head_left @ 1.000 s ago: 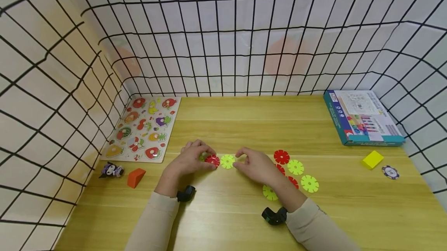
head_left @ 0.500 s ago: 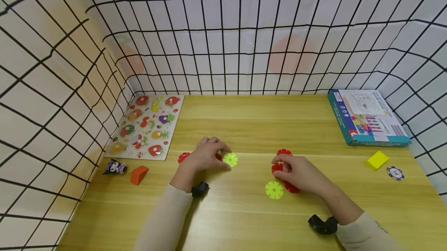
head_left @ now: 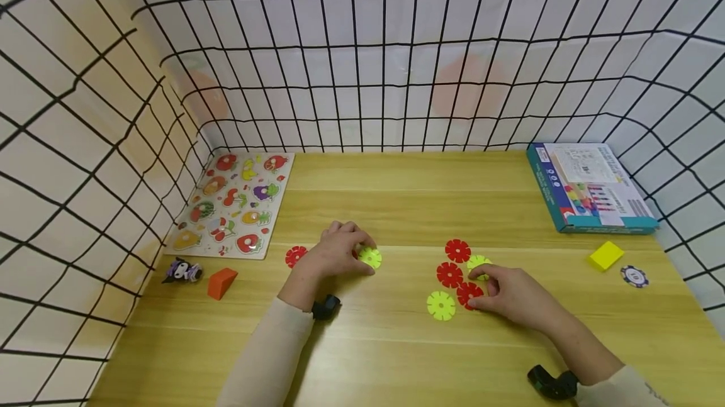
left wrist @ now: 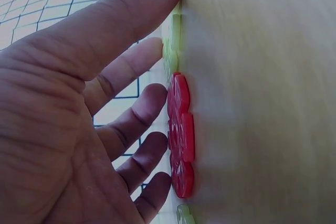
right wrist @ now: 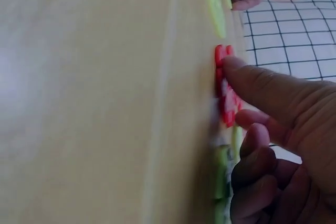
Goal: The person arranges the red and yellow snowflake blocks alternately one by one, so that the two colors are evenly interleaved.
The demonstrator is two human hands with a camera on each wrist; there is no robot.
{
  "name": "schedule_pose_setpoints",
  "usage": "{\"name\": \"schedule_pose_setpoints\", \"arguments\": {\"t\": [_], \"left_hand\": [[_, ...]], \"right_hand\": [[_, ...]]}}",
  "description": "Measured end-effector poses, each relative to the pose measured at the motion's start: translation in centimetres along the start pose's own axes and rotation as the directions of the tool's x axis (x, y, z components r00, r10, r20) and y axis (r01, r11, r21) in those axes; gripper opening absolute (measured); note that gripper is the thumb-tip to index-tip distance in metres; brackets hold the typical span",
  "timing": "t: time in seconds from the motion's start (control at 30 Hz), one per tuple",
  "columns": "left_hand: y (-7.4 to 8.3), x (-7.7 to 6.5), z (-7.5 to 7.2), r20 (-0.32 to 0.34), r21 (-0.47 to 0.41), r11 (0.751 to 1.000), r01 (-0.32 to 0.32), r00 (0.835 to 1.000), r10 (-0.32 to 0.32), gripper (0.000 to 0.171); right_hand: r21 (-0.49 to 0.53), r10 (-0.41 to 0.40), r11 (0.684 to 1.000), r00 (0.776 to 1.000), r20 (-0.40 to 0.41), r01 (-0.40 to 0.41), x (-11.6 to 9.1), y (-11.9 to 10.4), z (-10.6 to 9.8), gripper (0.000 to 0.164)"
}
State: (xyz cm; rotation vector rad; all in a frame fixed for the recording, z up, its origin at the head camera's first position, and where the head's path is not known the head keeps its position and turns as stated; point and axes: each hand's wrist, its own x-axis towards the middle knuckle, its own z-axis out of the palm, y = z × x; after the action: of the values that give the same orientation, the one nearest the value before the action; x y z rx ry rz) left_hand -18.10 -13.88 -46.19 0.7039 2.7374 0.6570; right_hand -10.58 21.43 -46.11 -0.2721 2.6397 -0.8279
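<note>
Shifted rightward since half a second ago, the right hand (head_left: pixel 512 294) has thumb and forefinger at a red disc (head_left: pixel 467 292); whether they grip it, I cannot tell. The left hand (head_left: pixel 334 253) lies relaxed over a row of discs (head_left: pixel 372 258). Spare discs (head_left: pixel 450 275) sit just left of the right fingertips. Picking the row's next piece seems in hand; that calls for a firm pinch and lift.

red discs (left wrist: pixel 184 137): glossy plastic | tabletop (head_left: pixel 396 206): smooth wood-grain | sleeves (head_left: pixel 269 350): matt cloth
</note>
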Motion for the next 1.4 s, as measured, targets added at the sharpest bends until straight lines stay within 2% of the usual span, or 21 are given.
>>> {"name": "schedule_pose_setpoints", "arguments": {"t": [0.23,0.53,0.87,1.07,1.2,1.4], "left_hand": [[0.0,0.0,0.0,0.006,-0.015,1.000,0.005,1.000,-0.005,0.042],[-0.1,-0.2,0.1,0.000,-0.031,0.999,0.015,1.000,-0.015,0.041],[-0.1,-0.3,0.2,-0.003,-0.038,0.999,0.017,1.000,-0.017,0.041],[-0.1,-0.3,0.3,-0.003,-0.036,0.999,0.015,1.000,-0.016,0.040],[-0.1,-0.3,0.3,-0.005,-0.043,0.999,0.013,1.000,-0.014,0.040],[-0.1,-0.4,0.3,-0.007,-0.041,0.999,0.016,1.000,-0.017,0.041]], "right_hand": [[-0.025,0.010,1.000,1.000,0.008,-0.010,-0.1,-0.3,0.1,0.048],[-0.047,-0.005,0.999,1.000,0.001,0.005,0.0,-0.9,0.1,0.040],[-0.046,-0.007,0.999,1.000,0.014,0.008,-0.4,-1.4,0.2,0.045],[-0.068,-0.079,0.995,0.997,0.008,0.079,-0.3,-1.6,0.0,0.034],[-0.052,-0.122,0.991,0.992,0.041,0.124,-0.4,-1.9,-0.5,0.024],[0.016,-0.158,0.987,0.984,0.082,0.157,-0.4,-2.8,-1.2,0.023]]}}
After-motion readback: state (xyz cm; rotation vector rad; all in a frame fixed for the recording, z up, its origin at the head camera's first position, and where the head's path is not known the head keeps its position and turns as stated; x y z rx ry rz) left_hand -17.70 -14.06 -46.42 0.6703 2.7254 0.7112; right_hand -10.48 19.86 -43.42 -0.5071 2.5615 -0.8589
